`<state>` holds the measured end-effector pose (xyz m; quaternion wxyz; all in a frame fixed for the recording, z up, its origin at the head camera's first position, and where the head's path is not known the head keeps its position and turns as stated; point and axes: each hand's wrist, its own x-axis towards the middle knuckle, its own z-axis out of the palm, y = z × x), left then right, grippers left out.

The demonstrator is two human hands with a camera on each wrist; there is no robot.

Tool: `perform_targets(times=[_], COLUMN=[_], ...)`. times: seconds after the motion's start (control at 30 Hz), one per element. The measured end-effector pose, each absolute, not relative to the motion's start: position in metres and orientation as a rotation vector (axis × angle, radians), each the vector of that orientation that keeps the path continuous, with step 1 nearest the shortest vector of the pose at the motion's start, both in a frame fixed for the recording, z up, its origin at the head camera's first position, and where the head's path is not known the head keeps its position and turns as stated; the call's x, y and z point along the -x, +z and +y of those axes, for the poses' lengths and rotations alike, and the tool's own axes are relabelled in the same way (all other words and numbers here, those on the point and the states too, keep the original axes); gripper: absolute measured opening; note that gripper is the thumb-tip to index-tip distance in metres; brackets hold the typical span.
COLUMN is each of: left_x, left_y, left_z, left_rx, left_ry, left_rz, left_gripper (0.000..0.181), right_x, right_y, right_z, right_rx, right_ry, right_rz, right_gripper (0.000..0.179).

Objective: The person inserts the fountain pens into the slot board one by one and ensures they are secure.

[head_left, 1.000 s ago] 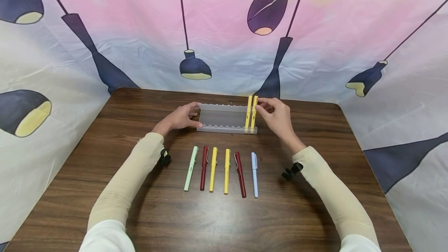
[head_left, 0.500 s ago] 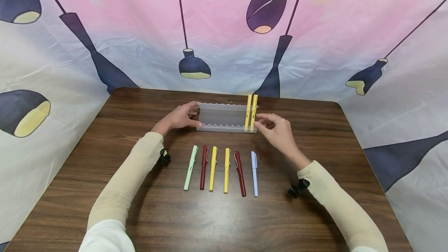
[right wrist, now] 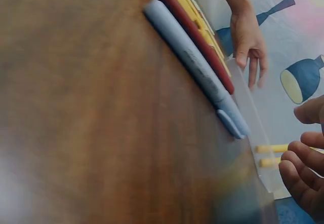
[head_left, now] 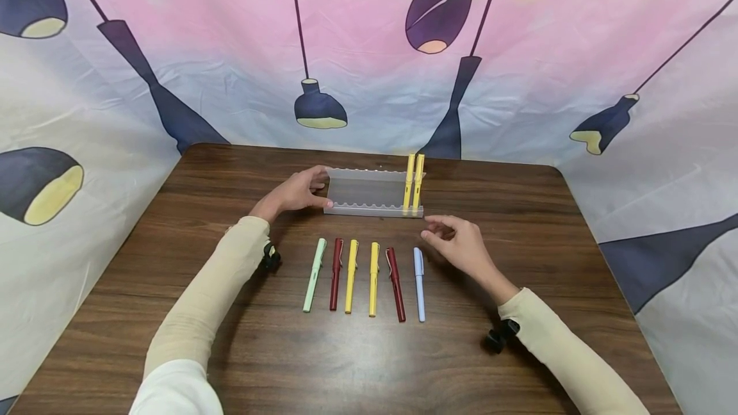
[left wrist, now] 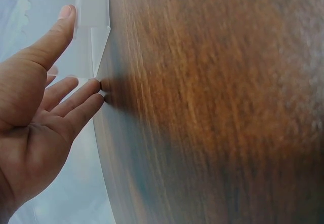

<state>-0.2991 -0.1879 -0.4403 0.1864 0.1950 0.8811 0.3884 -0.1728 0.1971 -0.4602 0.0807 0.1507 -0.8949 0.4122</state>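
Note:
A clear pen rack [head_left: 369,211] with a scalloped edge stands near the table's back. Two yellow pens [head_left: 408,184] lean side by side in its right end. My left hand [head_left: 296,191] is at the rack's left end, thumb at the front corner and fingers extended along the side; the left wrist view shows those fingers [left wrist: 83,100] nearly straight. My right hand [head_left: 461,245], loosely curled and holding nothing, hovers in front of the rack's right end, nearest the light blue pen [head_left: 419,284]. In the right wrist view this pen [right wrist: 187,57] lies capped on the wood.
Left of the blue pen, a row continues with a dark red pen [head_left: 395,284], two yellow pens [head_left: 373,280], another dark red pen [head_left: 336,274] and a light green pen [head_left: 314,274]. A printed cloth [head_left: 369,31] hangs behind the brown table [head_left: 357,370].
My right hand has left the rightmost yellow pen in the rack, moving down its length and then toward me. The left hand and the row of pens have stayed put.

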Motion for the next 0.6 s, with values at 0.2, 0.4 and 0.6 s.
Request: perform_targets(times=[0.2,0.4,0.6], left_x=[0.300,0.300,0.300], left_y=[-0.441,-0.441,-0.441], left_z=[-0.188,-0.188,-0.188], left_rx=[-0.552,-0.549,-0.547], left_ry=[1.096,1.093,1.089], left_rz=[2.480,2.479,2.484], left_gripper=[0.090,0.090,0.089], right_x=[0.160,0.152,0.148], right_y=[-0.467,-0.471,-0.475], right_z=[0.196,0.192,0.190], right_rx=[-0.447,-0.436,-0.425], right_ry=[1.200,1.190,1.161], right_rz=[-2.738,-2.794,-2.842], right_gripper=[0.036,0.039,0.042])
